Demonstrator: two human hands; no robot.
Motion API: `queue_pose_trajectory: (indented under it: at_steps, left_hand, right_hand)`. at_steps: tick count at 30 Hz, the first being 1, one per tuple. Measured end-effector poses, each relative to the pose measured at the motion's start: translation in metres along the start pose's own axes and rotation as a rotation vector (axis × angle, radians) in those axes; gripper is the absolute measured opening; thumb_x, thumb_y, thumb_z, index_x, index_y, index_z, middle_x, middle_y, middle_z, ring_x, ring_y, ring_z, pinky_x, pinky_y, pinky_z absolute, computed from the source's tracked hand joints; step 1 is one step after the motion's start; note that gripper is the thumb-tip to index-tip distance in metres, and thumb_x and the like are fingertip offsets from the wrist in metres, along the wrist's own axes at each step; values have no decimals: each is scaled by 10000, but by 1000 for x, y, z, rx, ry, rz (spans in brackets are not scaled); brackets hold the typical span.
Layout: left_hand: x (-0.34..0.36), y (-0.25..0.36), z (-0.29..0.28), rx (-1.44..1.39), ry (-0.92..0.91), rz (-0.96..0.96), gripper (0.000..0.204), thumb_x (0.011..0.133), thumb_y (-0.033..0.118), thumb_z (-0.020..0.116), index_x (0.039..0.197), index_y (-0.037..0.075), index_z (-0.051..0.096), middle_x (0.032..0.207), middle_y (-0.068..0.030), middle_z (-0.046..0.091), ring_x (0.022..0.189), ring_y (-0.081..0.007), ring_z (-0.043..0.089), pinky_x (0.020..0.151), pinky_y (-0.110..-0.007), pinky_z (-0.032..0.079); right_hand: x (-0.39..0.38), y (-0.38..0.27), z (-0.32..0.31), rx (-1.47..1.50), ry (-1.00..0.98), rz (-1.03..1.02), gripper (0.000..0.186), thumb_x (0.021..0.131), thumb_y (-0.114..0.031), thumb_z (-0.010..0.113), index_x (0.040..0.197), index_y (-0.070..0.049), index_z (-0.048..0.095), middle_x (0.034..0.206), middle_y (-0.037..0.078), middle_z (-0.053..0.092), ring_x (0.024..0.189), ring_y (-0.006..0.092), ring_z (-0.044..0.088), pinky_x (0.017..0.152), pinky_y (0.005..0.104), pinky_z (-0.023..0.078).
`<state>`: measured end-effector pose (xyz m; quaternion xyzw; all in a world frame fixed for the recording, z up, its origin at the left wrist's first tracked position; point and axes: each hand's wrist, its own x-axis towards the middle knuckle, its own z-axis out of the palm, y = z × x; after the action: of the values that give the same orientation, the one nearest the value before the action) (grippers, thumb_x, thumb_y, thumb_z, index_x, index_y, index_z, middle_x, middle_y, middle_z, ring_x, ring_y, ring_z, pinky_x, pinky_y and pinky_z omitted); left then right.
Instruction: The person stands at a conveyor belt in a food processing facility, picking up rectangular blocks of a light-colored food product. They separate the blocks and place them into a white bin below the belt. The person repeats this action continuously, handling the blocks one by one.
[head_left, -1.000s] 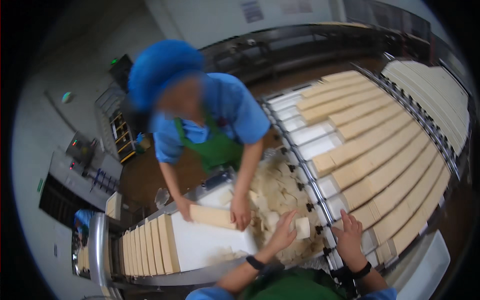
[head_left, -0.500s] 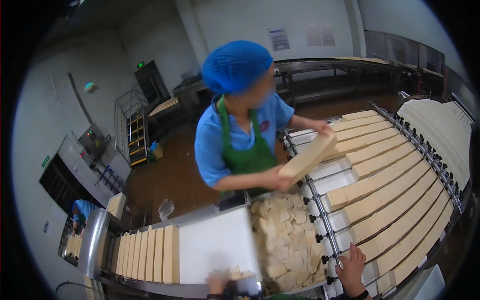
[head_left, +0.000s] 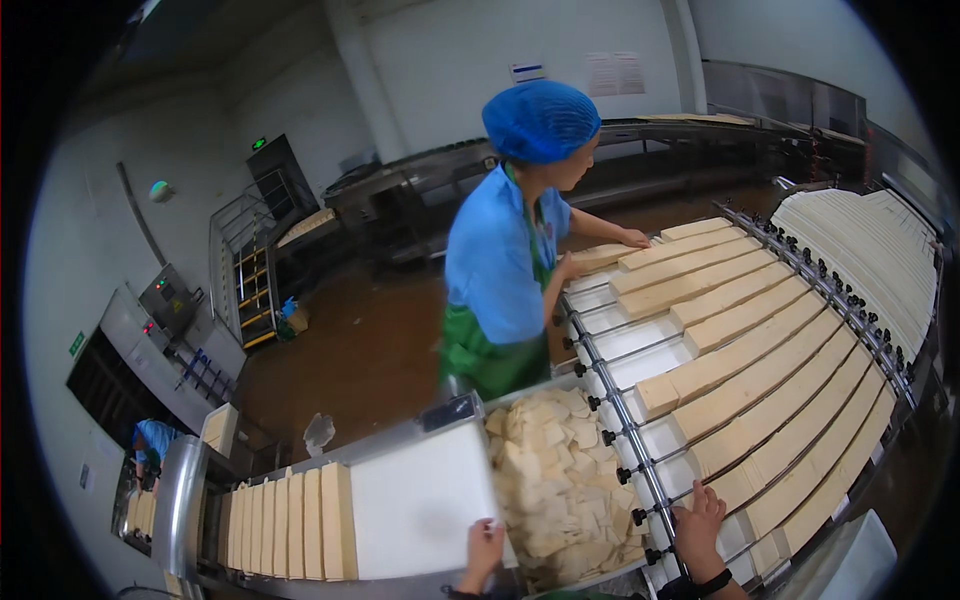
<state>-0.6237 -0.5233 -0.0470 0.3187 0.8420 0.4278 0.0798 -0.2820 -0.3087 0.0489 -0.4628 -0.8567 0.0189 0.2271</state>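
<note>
My left hand (head_left: 485, 548) is at the right edge of the white conveyor belt (head_left: 425, 495), its fingers loosely bent and apart, with no object visible in it. Just beyond that edge lies a heap of broken pale beige flat pieces (head_left: 560, 470) in a bin. My right hand (head_left: 700, 525) rests with spread fingers by the near end of a long beige slab (head_left: 740, 475) on the slatted table. Several such slabs lie there in lanes. Across the table, a co-worker in a blue cap has both hands on another slab (head_left: 600, 255).
A row of upright beige slabs (head_left: 290, 525) stands on the belt's left part, before a curved metal hood (head_left: 180, 500). A metal rod with black knobs (head_left: 628, 415) crosses the table's left end. A white tub (head_left: 850, 560) is at lower right.
The co-worker has turned right and lowered the carried slab onto the table. Loose pieces beside my left hand are gone from the belt. My right hand stays near the slab ends.
</note>
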Motion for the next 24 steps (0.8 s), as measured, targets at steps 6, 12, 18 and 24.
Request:
queue_pose_trajectory:
  at_steps: [6, 12, 18, 24]
  left_hand:
    - [-13, 30, -42, 604, -300, -341, 689, 767, 501, 687, 1120, -44, 458, 1071, -305, 522, 1015, -448, 550, 836, -499, 474]
    - [-28, 46, -7, 316, -372, -67, 704, 774, 443, 709, 1237, -6, 427, 1130, -271, 545, 998, -440, 559, 835, -480, 469]
    - [-14, 79, 24, -38, -586, 24, 437, 825, 198, 668, 1207, 54, 510, 928, -173, 641, 849, -324, 625, 737, -392, 498]
    - [23, 115, 5, -194, -466, 114, 340, 879, 103, 562, 1215, 118, 514, 774, -136, 585, 708, -279, 594, 664, -350, 478]
  right_hand:
    - [-6, -6, -25, 165, -94, 2, 209, 685, -175, 687, 885, -136, 730, 1259, 169, 507, 1187, 367, 412, 996, 517, 273]
    - [4, -41, -9, 411, -341, -203, 294, 726, -263, 675, 982, -119, 690, 1227, 169, 548, 1132, 346, 491, 935, 458, 381]
    - [14, -43, 45, 369, -554, -229, 462, 742, -364, 672, 1144, -143, 614, 1334, 281, 393, 1218, 460, 370, 1013, 486, 343]
    - [17, -50, 38, 409, -678, -145, 550, 749, -399, 680, 1226, -152, 567, 1388, 306, 291, 1256, 481, 318, 1030, 474, 346]
